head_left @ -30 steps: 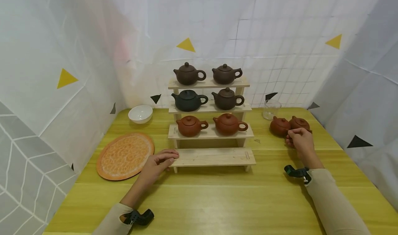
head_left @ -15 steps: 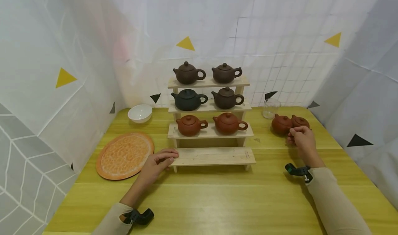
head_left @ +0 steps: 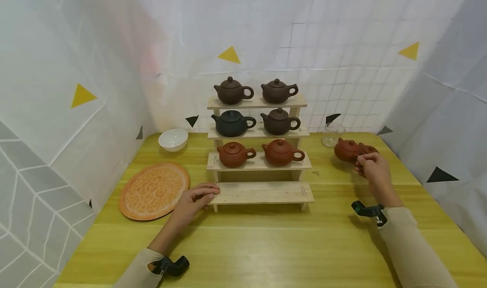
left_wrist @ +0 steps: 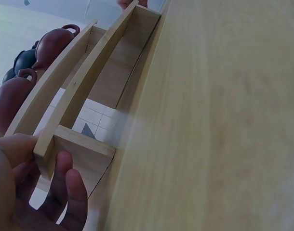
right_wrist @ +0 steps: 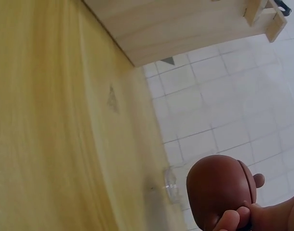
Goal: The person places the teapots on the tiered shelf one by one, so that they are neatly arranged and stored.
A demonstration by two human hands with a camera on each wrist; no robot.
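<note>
My right hand (head_left: 374,169) pinches the handle side of a reddish-brown clay teapot (head_left: 347,150) at the right of the table. In the right wrist view this teapot (right_wrist: 219,187) is raised off the wood, its knobbed lid on; the fingers hide its handle. Behind the hand, a second reddish-brown teapot (head_left: 368,149) is partly covered. My left hand (head_left: 194,201) grips the left end of the lowest board of a stepped wooden stand (head_left: 262,193), thumb above and fingers beneath, as the left wrist view shows. That board bears nothing.
On the stand's upper steps sit two red teapots (head_left: 279,152), a blackish-green one (head_left: 231,124) and several dark brown ones (head_left: 230,91). A clear glass (head_left: 333,135) stands behind the held teapot. At left are a white bowl (head_left: 173,140) and a round orange mat (head_left: 154,190).
The right hand has moved slightly right, and the teapot in it has risen and shifted slightly right. My left hand keeps its hold on the stand.
</note>
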